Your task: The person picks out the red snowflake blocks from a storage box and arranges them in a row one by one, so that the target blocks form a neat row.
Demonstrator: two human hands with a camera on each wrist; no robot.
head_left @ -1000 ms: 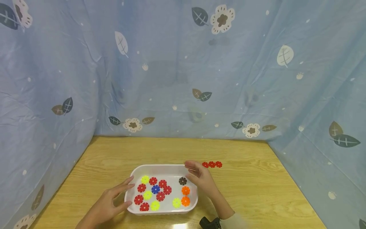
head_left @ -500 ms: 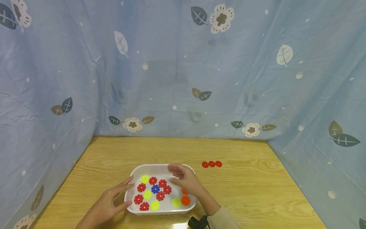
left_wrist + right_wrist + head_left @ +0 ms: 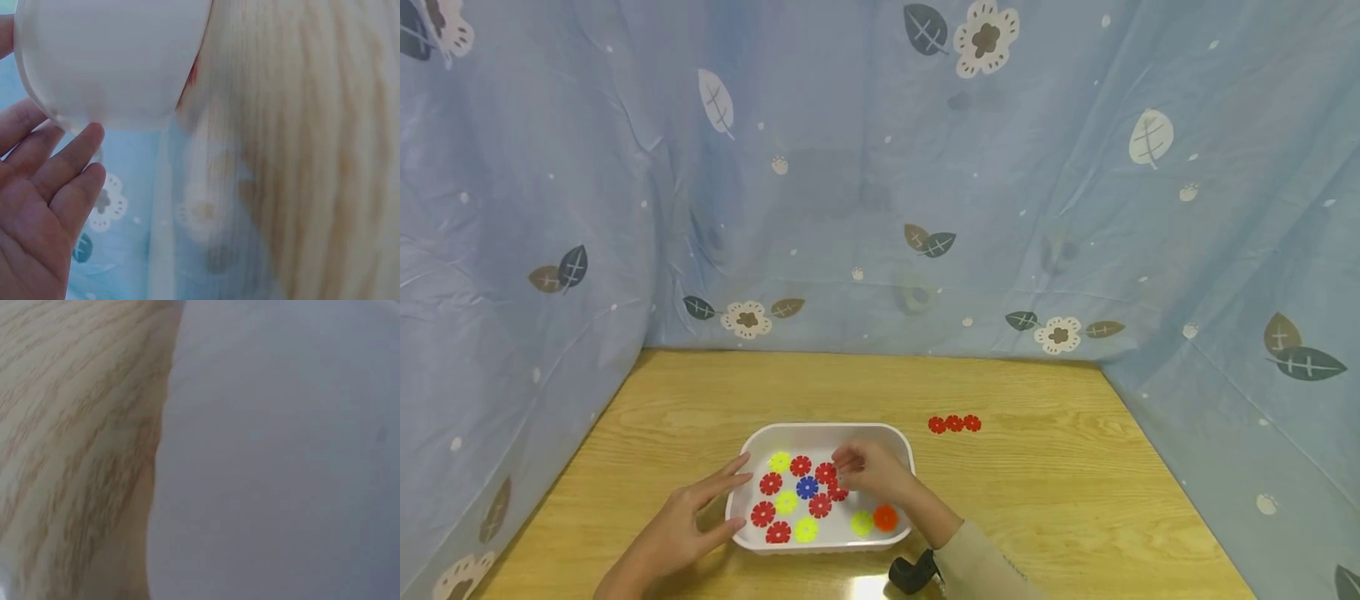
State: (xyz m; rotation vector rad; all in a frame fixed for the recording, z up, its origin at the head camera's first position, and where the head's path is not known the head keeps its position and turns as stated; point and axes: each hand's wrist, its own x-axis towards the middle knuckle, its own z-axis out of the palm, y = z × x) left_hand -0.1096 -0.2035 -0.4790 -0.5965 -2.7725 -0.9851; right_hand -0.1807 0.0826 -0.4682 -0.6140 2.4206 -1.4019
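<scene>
White tray (image 3: 904, 450) holds coloured flower discs (image 3: 806, 508); right hand (image 3: 868, 472) inside

A shallow white tray (image 3: 752, 445) with rounded corners sits flat near the 6 o'clock edge of the wooden table (image 3: 1045, 500). Inside lie flat flower-shaped discs: red discs (image 3: 762, 513) and yellow discs (image 3: 780, 462) toward 9 o'clock, one blue disc (image 3: 807, 487) in the middle, one orange disc (image 3: 885, 517) toward 4 o'clock.
</scene>
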